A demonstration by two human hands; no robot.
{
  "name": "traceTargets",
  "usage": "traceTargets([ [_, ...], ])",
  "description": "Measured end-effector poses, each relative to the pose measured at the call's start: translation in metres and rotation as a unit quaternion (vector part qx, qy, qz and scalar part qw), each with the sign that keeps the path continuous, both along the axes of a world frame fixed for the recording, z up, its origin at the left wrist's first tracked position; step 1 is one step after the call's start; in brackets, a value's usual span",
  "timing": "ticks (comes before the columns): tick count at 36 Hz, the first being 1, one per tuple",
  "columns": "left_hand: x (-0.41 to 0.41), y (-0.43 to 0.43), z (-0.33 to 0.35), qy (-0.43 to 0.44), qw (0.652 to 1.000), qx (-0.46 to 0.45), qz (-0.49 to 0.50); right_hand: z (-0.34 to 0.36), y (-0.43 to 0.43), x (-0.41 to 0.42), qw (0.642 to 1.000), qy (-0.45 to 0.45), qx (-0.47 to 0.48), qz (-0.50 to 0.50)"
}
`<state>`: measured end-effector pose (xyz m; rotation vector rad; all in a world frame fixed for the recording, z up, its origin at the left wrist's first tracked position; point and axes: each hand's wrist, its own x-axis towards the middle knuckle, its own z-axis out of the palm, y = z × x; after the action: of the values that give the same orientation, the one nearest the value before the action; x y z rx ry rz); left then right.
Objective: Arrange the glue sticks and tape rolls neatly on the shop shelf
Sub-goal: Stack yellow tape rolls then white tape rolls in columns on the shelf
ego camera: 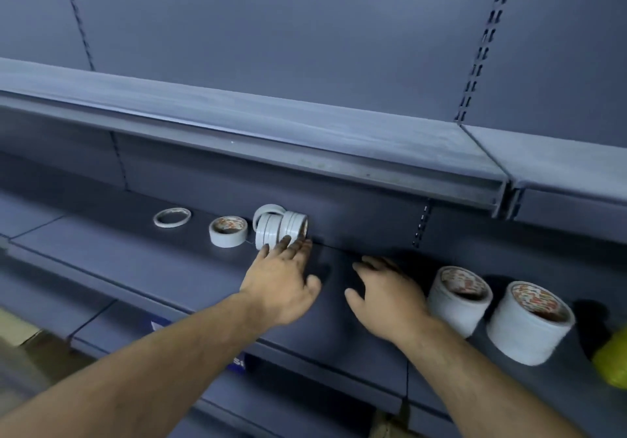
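Observation:
Several white tape rolls stand on edge in a row (280, 225) at the back of the grey shelf (142, 268). My left hand (283, 276) reaches to them, its straight fingertips touching the front of the row. To the left, a short white roll (228, 231) lies flat, and a thin roll (171, 217) lies flat farther left. My right hand (385, 293) hovers low over the shelf with fingers spread and holds nothing. Just right of it stand two tall stacks of white tape rolls (458, 298) (529, 322). No glue sticks are in view.
An upper shelf (271, 132) overhangs the tape, leaving limited height. A yellow-green object (612, 359) sits at the far right edge. The lower shelf's front edge carries a blue label (237, 363). Slotted uprights run up the back panel (481, 40).

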<state>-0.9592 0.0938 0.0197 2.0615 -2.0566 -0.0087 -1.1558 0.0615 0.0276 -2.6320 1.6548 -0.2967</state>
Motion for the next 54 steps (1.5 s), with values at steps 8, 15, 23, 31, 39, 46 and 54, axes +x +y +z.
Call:
traceTargets([
  [8,0.105,0.018,0.001,-0.001,1.0,-0.019,0.011,0.0,0.015,0.101,1.0,0.013,0.002,-0.003],
  [15,0.211,0.029,0.001,0.012,0.999,-0.001,0.03,-0.003,0.019,0.208,1.0,0.021,0.003,0.015],
  [23,0.31,0.03,-0.01,0.015,0.997,0.033,0.072,-0.003,0.004,0.3,0.999,0.032,0.027,0.03],
  [31,0.369,0.014,-0.02,0.007,0.993,0.063,0.104,-0.01,-0.044,0.368,0.995,0.067,0.043,0.053],
  [39,0.414,-0.012,-0.018,0.01,0.989,0.071,0.128,-0.017,-0.087,0.425,0.993,0.039,0.061,0.088],
  [46,0.428,-0.055,-0.027,-0.012,0.993,0.081,0.084,-0.033,-0.107,0.436,0.995,0.048,0.05,0.074],
  [54,0.431,-0.119,-0.051,-0.004,0.992,0.126,-0.008,-0.032,-0.113,0.417,0.997,0.073,0.017,-0.029],
])
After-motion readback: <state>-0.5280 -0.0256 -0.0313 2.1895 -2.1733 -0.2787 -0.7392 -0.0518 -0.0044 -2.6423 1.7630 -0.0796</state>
